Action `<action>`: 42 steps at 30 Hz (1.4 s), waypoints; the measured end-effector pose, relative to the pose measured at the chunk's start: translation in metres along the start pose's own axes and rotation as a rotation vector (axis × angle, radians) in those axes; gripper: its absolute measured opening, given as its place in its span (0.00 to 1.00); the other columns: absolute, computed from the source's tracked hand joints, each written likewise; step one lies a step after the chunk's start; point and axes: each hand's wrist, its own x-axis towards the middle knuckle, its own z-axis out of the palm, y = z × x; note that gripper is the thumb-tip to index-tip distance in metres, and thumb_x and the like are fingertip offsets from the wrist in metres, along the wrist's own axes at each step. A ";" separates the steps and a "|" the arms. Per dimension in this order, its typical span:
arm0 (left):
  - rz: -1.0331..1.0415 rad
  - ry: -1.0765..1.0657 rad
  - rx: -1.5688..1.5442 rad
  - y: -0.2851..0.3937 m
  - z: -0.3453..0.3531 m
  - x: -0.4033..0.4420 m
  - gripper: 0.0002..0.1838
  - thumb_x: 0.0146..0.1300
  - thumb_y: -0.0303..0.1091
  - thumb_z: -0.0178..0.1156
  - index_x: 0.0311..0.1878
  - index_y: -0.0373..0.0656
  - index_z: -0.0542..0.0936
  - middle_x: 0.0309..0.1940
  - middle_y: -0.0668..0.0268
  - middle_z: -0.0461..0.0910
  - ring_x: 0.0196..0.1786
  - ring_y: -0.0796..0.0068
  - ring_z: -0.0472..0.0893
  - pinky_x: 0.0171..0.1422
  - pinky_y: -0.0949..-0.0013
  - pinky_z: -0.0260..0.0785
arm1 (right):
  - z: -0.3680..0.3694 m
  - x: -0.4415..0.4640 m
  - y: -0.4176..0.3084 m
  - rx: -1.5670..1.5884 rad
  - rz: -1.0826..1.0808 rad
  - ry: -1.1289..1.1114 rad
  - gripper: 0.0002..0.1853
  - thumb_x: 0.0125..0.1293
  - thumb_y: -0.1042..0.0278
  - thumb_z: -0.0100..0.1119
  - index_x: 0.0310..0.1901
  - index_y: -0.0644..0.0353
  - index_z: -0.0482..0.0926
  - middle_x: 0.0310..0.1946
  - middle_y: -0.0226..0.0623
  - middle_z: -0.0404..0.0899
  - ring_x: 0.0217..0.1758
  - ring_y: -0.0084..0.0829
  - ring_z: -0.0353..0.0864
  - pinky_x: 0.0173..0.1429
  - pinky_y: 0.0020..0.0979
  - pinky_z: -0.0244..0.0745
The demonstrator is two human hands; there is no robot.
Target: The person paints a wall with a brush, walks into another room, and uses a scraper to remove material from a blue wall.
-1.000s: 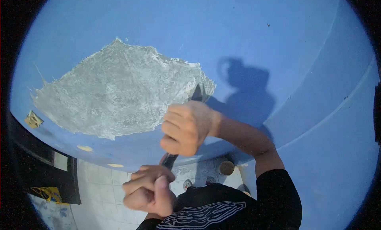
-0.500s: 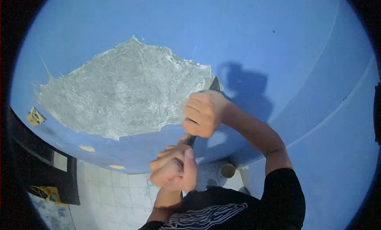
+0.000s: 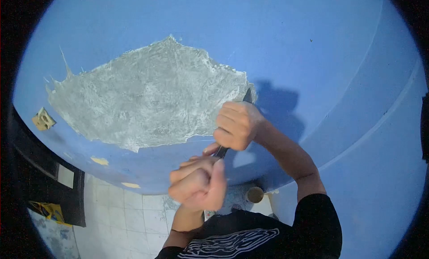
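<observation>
Tool [image 3: 248, 95] shifted rightward | left hand [image 3: 199, 183], right hand [image 3: 239, 125]: curled around it

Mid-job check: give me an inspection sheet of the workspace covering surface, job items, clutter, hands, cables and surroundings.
Surface: blue wall with a ragged-edged grey patch.
Job items: dark-bladed tool, blade tip at the patch's right end; contact cannot be told.
Clutter: round container on the floor; yellow item at lower left, too unclear to identify.
Hands: right hand closed around the tool below the blade; left hand closed on its lower end.
Cables: nothing seen.
Surroundings: pale tiled floor below; small tan object on the wall, left of the patch.
</observation>
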 end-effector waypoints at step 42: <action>-0.049 -0.050 -0.145 -0.022 0.000 0.023 0.26 0.49 0.09 0.57 0.13 0.45 0.53 0.09 0.68 0.65 0.13 0.76 0.70 0.21 0.74 0.64 | 0.016 -0.013 0.016 -0.197 0.166 0.193 0.26 0.53 0.64 0.69 0.14 0.55 0.57 0.13 0.26 0.54 0.14 0.27 0.60 0.17 0.27 0.54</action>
